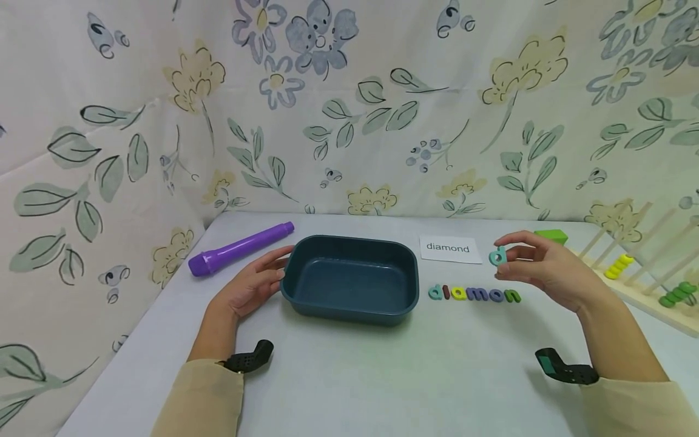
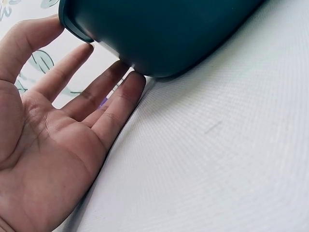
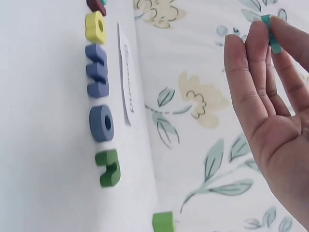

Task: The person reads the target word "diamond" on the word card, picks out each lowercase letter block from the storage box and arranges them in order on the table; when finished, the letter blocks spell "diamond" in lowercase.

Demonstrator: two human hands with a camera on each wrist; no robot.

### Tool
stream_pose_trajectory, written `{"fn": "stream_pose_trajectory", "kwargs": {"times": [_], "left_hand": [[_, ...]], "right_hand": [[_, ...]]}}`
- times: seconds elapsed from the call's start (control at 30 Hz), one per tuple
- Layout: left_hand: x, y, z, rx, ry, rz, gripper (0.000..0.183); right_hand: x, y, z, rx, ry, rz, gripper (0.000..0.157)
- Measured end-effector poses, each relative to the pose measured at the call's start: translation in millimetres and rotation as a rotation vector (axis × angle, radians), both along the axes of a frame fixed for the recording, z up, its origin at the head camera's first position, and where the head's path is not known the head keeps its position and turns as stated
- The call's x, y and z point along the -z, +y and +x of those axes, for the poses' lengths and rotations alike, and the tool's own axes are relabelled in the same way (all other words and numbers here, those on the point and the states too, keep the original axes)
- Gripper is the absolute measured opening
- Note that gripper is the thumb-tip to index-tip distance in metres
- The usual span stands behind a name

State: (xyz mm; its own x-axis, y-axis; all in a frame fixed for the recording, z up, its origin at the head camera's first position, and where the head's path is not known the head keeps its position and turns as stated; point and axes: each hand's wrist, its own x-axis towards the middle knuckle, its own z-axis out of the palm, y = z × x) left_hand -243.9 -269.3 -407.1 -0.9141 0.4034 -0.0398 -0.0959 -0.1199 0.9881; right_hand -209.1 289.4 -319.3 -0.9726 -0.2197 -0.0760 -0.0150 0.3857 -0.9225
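My right hand (image 1: 537, 270) pinches a turquoise toy letter d (image 1: 497, 257) between thumb and fingertips, raised above the table. In the right wrist view this letter (image 3: 272, 35) shows edge-on. Below lies a row of coloured letters (image 1: 476, 294) reading "diamon", ending in a green n (image 3: 110, 167). A white card (image 1: 450, 249) printed "diamond" lies behind the row. My left hand (image 1: 253, 282) rests at the left end of a dark teal tub (image 1: 349, 314), its fairly straight fingers touching the side wall and the thumb at the rim (image 2: 77, 31).
A purple toy microphone (image 1: 240, 249) lies behind my left hand. At the right stands a wooden peg rack (image 1: 647, 294) with yellow and green beads, and a green block (image 1: 551, 235) sits near it. A floral cloth (image 1: 371, 152) hangs behind the white table (image 1: 382, 382).
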Motion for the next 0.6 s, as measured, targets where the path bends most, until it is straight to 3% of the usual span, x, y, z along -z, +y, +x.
{"fn": "stream_pose_trajectory", "kwargs": {"times": [0.33, 0.6], "left_hand": [[0.0, -0.3, 0.3, 0.001, -0.003, 0.011, 0.064], [1.0, 0.4, -1.1, -0.001, -0.004, 0.006, 0.062]], "right_hand": [[9.5, 32.9, 6.6, 0.035, 0.008, -0.012, 0.045], [22.6, 57.7, 11.6, 0.041, -0.02, -0.205, 0.049]]}}
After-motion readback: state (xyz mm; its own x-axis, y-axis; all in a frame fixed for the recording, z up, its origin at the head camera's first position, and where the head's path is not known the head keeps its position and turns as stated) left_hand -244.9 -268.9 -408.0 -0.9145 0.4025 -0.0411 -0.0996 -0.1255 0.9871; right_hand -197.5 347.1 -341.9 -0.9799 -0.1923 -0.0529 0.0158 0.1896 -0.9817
